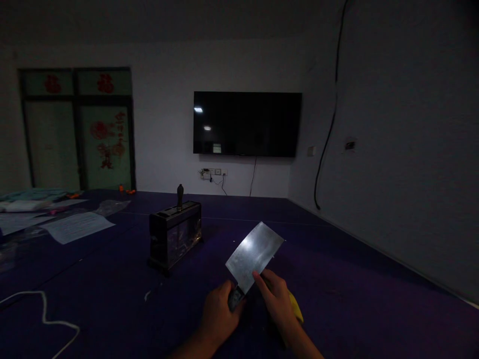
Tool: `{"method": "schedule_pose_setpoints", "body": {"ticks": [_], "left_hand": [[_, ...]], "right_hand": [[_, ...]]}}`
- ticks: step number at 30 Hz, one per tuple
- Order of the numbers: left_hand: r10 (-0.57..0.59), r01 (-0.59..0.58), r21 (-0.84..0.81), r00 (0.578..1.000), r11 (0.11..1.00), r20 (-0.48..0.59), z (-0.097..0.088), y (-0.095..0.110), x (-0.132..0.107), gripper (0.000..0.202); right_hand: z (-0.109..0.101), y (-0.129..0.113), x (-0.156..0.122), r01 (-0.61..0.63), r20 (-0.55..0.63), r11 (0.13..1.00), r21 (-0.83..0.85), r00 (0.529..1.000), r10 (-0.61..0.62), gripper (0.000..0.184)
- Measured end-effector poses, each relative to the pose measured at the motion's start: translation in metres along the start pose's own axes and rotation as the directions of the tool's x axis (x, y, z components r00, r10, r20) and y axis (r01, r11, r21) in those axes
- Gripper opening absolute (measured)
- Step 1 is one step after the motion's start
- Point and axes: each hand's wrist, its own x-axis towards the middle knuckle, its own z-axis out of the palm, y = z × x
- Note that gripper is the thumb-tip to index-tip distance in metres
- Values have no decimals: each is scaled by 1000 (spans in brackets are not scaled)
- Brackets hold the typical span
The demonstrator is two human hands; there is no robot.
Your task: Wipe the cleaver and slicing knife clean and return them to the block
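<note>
A cleaver [255, 255] with a broad, shiny steel blade is held tilted over the dark purple surface, its blade pointing up and to the right. My left hand [220, 311] is closed around its dark handle [235, 297]. At the lower edge of the blade is my right hand [276, 299], thumb on the near face and fingers curled behind. A yellow cloth [296, 307] shows beneath the right hand, partly hidden by it. Left of the cleaver stands a dark knife block [175, 234], with one dark handle [180, 196] sticking up from its top.
Printed sheets [78, 227] and clear plastic wrap [112, 206] lie at the left. A white cable [47, 314] curves across the front left. Small orange things [130, 191] sit at the far edge. On the wall hangs a television [247, 124]; a black cable [329, 134] dangles on the right wall.
</note>
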Motion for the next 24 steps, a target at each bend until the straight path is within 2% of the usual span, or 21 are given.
{"method": "schedule_pose_setpoints", "body": {"ticks": [6, 17, 21, 24], "left_hand": [[58, -58, 89, 998, 994, -2, 1, -3, 2, 12], [127, -125, 159, 992, 979, -4, 4, -2, 0, 19], [121, -124, 120, 992, 985, 27, 1, 1, 1, 23], [89, -97, 93, 992, 991, 88, -3, 5, 1, 26]], "right_hand": [[1, 0, 0, -47, -57, 999, 11, 997, 48, 47], [0, -1, -1, -15, -120, 999, 44, 993, 20, 43], [-1, -6, -3, -56, -108, 993, 101, 992, 67, 43], [-3, -7, -3, -98, -152, 985, 139, 981, 119, 44]]}}
